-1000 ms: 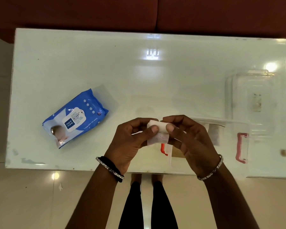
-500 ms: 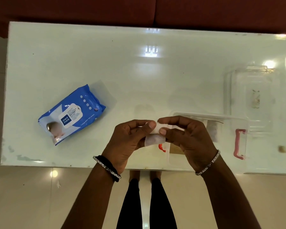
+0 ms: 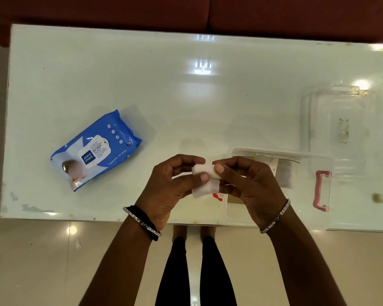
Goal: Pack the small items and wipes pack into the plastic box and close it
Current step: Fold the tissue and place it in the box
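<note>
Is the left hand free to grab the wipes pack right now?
Probably not yet: the left hand and right hand both hold a white cloth. The wipes pack lies unobstructed on the table.

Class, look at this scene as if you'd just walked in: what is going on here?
A person stands at a white table, holding a small white cloth item in the left hand and right hand. The clear plastic box sits open below the right hand, its lid set beyond it. The blue wipes pack lies unpacked at left.

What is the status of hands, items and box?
Both hands, left and right, grip white gauze roll. Wipes pack unpacked on table. Plastic box open; path clear.
</note>
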### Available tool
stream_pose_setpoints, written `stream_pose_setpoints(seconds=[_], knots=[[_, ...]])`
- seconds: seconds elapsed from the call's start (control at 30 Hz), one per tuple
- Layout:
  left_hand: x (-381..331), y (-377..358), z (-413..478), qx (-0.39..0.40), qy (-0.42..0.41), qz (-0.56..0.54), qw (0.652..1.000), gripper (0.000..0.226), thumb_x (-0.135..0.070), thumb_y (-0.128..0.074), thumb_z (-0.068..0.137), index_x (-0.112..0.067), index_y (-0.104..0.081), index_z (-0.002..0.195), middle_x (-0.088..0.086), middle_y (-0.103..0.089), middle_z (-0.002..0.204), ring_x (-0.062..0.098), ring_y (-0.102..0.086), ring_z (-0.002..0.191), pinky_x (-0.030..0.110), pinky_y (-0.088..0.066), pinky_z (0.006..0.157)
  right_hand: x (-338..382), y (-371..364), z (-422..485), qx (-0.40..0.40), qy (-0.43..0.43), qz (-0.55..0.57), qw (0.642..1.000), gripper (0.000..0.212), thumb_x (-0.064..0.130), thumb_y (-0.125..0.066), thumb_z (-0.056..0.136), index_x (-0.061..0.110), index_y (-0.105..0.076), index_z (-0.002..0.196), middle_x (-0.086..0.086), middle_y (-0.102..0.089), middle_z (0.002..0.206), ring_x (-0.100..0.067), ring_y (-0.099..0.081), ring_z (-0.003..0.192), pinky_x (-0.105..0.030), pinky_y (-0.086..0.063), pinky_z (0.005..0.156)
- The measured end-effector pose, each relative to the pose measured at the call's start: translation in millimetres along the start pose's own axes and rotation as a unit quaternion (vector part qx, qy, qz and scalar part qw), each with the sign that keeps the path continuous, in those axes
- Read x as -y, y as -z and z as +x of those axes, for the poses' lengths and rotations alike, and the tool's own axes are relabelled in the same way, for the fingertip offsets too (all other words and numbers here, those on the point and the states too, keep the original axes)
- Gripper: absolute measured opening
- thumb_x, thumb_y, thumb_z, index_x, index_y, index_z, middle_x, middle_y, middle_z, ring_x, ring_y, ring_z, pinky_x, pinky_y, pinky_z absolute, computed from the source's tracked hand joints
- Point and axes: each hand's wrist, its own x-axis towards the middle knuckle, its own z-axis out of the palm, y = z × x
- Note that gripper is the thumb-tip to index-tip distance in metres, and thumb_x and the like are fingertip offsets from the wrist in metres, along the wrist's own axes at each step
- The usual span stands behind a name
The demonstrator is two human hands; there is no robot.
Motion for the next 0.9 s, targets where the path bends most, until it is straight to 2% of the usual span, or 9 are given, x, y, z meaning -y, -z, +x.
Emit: stream_pose_setpoints(seconds=[0.07,0.13,0.23,0.33,0.43,0.6,0.67,0.77,0.9], knots=[[-1.0,-2.1,0.2,-0.007,0.026,-0.026,0.999,0.050,-0.033,-0.080,0.060,-0.013,-0.072,0.105,0.007,-0.076,0.094,0.018,-0.075,0.087,0.029,-0.061,0.073,-2.6,3.1,0.3,-0.003,0.022,-0.017,1.000,0.033,0.021,-0.080,0.066,0.006,-0.077,0.094,-0.015,-0.076,0.096,-0.043,-0.071,0.086,-0.050,-0.061,0.078],[-1.3,-3.2,0.4,-0.011,0.051,-0.043,0.998,0.054,-0.041,-0.076,0.058,-0.012,-0.073,0.104,0.008,-0.078,0.096,0.022,-0.076,0.087,0.025,-0.060,0.069,-4.7,4.6,-0.1,0.001,0.032,-0.032,0.999,0.034,0.019,-0.083,0.062,0.010,-0.078,0.095,-0.014,-0.076,0.100,-0.040,-0.072,0.089,-0.053,-0.058,0.084],[0.1,-1.7,0.1,-0.012,0.064,-0.036,0.997,0.042,-0.035,-0.073,0.064,-0.014,-0.074,0.099,0.007,-0.078,0.095,0.020,-0.076,0.086,0.022,-0.060,0.067,-8.1,4.4,-2.6,0.016,0.039,-0.029,0.999,0.032,0.012,-0.083,0.060,0.012,-0.078,0.092,-0.010,-0.077,0.102,-0.029,-0.073,0.095,-0.054,-0.056,0.083],[2.8,0.3,-1.5,-0.008,0.067,-0.028,0.997,0.031,-0.023,-0.073,0.074,-0.013,-0.073,0.103,0.009,-0.078,0.096,0.021,-0.076,0.088,0.025,-0.061,0.071,-12.3,3.5,-5.2,0.024,0.034,-0.021,0.999,0.042,0.010,-0.082,0.059,0.012,-0.076,0.101,-0.012,-0.075,0.108,-0.038,-0.070,0.101,-0.056,-0.055,0.084],[3.9,1.4,-3.5,-0.007,0.048,-0.023,0.999,0.035,-0.024,-0.075,0.070,-0.014,-0.073,0.104,0.013,-0.076,0.102,0.023,-0.074,0.093,0.028,-0.061,0.073,-12.9,-0.2,-7.3,0.017,-0.030,0.016,0.999,0.059,0.025,-0.084,0.060,0.016,-0.069,0.116,-0.019,-0.072,0.112,-0.040,-0.071,0.098,-0.048,-0.059,0.078],[4.1,2.2,-3.3,0.006,0.020,0.000,1.000,0.026,-0.005,-0.074,0.079,-0.010,-0.072,0.104,0.012,-0.073,0.105,0.022,-0.073,0.090,0.033,-0.062,0.074,-13.2,-4.4,-7.7,0.001,-0.043,0.011,0.999,0.039,0.026,-0.075,0.068,0.007,-0.074,0.102,-0.019,-0.073,0.100,-0.030,-0.074,0.085,-0.035,-0.060,0.070],[3.5,0.7,-2.2,0.001,0.023,0.000,1.000,0.029,-0.015,-0.078,0.074,-0.011,-0.073,0.102,0.011,-0.073,0.106,0.024,-0.073,0.092,0.032,-0.061,0.073,-13.1,-3.2,-7.2,-0.012,-0.016,-0.009,1.000,0.036,0.023,-0.077,0.065,0.009,-0.075,0.099,-0.016,-0.074,0.095,-0.028,-0.071,0.080,-0.040,-0.060,0.071],[1.5,-2.8,-1.3,-0.010,0.055,-0.014,0.998,0.046,-0.038,-0.076,0.060,-0.015,-0.073,0.099,0.007,-0.076,0.096,0.021,-0.075,0.087,0.025,-0.059,0.065,-12.6,1.0,-6.5,-0.014,0.003,-0.023,1.000,0.040,0.017,-0.082,0.062,0.010,-0.077,0.101,-0.015,-0.074,0.101,-0.039,-0.070,0.083,-0.060,-0.054,0.082],[4.5,-3.8,0.5,-0.010,0.083,-0.004,0.996,0.043,-0.036,-0.075,0.062,-0.015,-0.072,0.099,0.011,-0.078,0.095,0.024,-0.076,0.086,0.030,-0.062,0.069,-12.7,5.4,-6.9,0.011,0.014,-0.022,1.000,0.046,0.007,-0.082,0.061,0.007,-0.075,0.107,-0.016,-0.072,0.114,-0.043,-0.069,0.099,-0.064,-0.049,0.091]])
